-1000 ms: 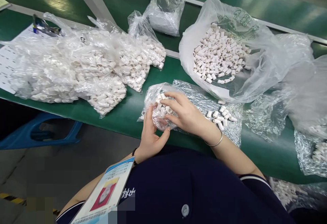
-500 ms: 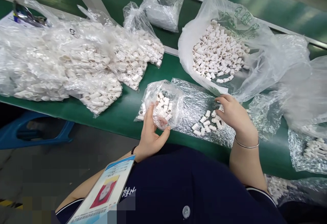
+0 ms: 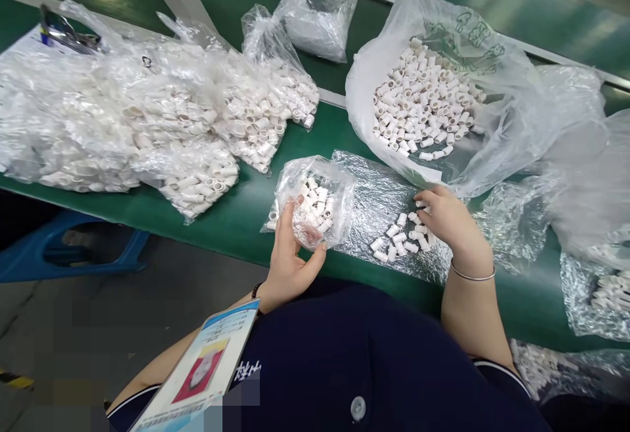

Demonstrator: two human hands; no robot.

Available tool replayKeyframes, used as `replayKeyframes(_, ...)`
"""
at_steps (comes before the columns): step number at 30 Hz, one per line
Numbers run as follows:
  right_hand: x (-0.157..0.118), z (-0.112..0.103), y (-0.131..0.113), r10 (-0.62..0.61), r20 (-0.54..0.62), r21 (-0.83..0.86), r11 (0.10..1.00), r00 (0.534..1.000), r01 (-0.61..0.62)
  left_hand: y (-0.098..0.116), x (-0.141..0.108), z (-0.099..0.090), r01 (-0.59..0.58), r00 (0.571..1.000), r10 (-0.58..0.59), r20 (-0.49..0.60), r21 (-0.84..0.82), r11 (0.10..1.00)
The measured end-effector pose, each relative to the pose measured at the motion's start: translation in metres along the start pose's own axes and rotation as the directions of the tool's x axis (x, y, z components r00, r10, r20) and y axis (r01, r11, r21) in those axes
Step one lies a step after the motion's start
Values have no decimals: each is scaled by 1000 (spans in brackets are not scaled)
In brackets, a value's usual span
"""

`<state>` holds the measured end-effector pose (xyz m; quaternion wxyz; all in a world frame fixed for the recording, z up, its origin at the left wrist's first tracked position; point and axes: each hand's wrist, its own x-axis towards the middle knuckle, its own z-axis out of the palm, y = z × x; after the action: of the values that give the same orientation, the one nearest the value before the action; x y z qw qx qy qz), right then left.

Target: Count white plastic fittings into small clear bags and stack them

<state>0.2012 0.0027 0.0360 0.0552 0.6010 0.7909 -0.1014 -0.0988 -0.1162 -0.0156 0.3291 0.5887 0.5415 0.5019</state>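
My left hand (image 3: 295,248) grips the near side of a small clear plastic bag (image 3: 344,186), some fingers inside its open mouth and the thumb outside. White plastic pipe fittings (image 3: 317,203) fill the bottom of this bag. My right hand (image 3: 445,215) is over the crinkled clear plastic sheet (image 3: 374,186), its thumb and fingers closed on a white pipe fitting (image 3: 422,203). Just below those fingers lies a loose group of similar fittings (image 3: 398,238) on the sheet. How many pieces are in my right hand is hidden.
A large open bag (image 3: 361,100) of white fittings stands behind the sheet. Several filled bags (image 3: 187,123) crowd the left of the green table (image 3: 251,215). More plastic bags (image 3: 585,176) lie at right. A blue stool (image 3: 93,248) stands below the left edge.
The thumb and fingers of my right hand have come together around a fitting. My left hand stays on the bag. The view has shifted slightly.
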Motion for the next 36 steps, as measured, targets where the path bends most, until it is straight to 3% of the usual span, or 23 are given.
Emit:
replayKeyframes(4,1,0,1,-11,-51,63,998,999,14,1,1,0,-15,1000,15,10,-15,1000)
replayKeyframes(8,-5,-13,-7,-54,-120,286,954,991,87,0,1,-1,-17,1000,17,9,-5,1000)
replayKeyframes(10,-9,-20,-25,-130,-162,422,887,978,188,-1,1,-1,-23,1000,23,9,6,1000)
replayKeyframes(13,-15,-25,-68,-250,-291,557,740,923,376,0,1,0,-32,999,32,8,-2,999)
replayKeyframes(15,-17,-25,-96,-297,-373,581,664,879,471,2,1,0,-29,999,29,16,-20,999)
replayKeyframes(17,-16,-25,-111,-335,-408,542,660,850,520,3,1,-1,-26,999,26,18,-27,999)
replayKeyframes(19,-15,-27,-106,-346,-383,459,734,857,501,3,0,-3,-28,1000,29,10,-25,999)
replayKeyframes(22,-16,-28,-71,-276,-233,270,903,933,334,1,-1,-5,-31,1000,31,-2,-21,999)
replayKeyframes(24,-18,-24,-44,-201,-101,123,969,974,213,0,0,-5,-37,999,37,3,-20,999)
replayKeyframes(28,-24,-4,-16,-191,22,30,981,981,190,2,2,-1,-47,998,48,29,-23,999)
replayKeyframes(36,-15,17,-20,-220,3,97,971,975,219,5,4,-2,-61,997,60,38,10,998)
